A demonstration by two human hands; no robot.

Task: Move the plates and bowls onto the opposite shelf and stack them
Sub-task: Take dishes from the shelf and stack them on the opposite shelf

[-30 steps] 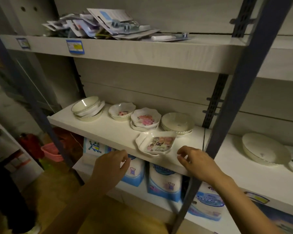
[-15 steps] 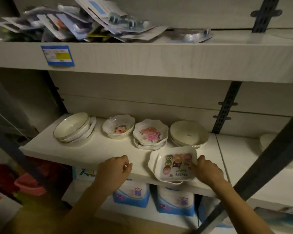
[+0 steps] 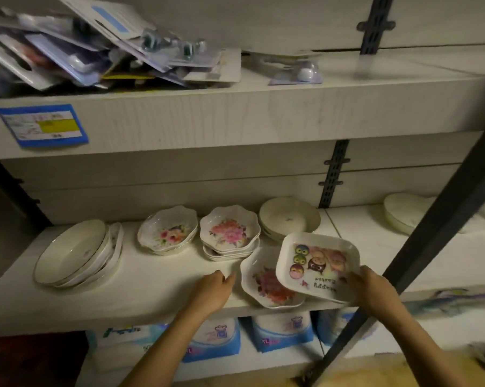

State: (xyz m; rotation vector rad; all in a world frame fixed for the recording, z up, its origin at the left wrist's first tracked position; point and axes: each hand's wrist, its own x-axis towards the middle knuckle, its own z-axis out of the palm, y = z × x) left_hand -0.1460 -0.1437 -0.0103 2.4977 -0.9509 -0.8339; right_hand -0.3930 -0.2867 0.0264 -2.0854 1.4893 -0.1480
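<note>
Whereas it lay flat a moment ago, at the shelf's (image 3: 152,291) front edge the cartoon tray (image 3: 316,263) now tilts up off the flowered plate (image 3: 269,287). The right hand (image 3: 372,289) has its grip curled round the tray's near corner. The left hand (image 3: 213,289), grip loose and empty, rests just beside the plate.

- One tray (image 3: 318,263), gripped by the right hand (image 3: 372,289).
- One floral plate (image 3: 263,286), partly under the tray, just left of the grip.
- Three peony bowls (image 3: 230,233), stacked, beyond the grip to its left.
- One posy bowl (image 3: 167,233), further left; perhaps a second beneath.
- About four plain plates (image 3: 73,252), stacked, far left.
- At least two plain bowls (image 3: 288,219), stacked, straight beyond the grip.
- One heart dish (image 3: 403,216), right of it.
</note>
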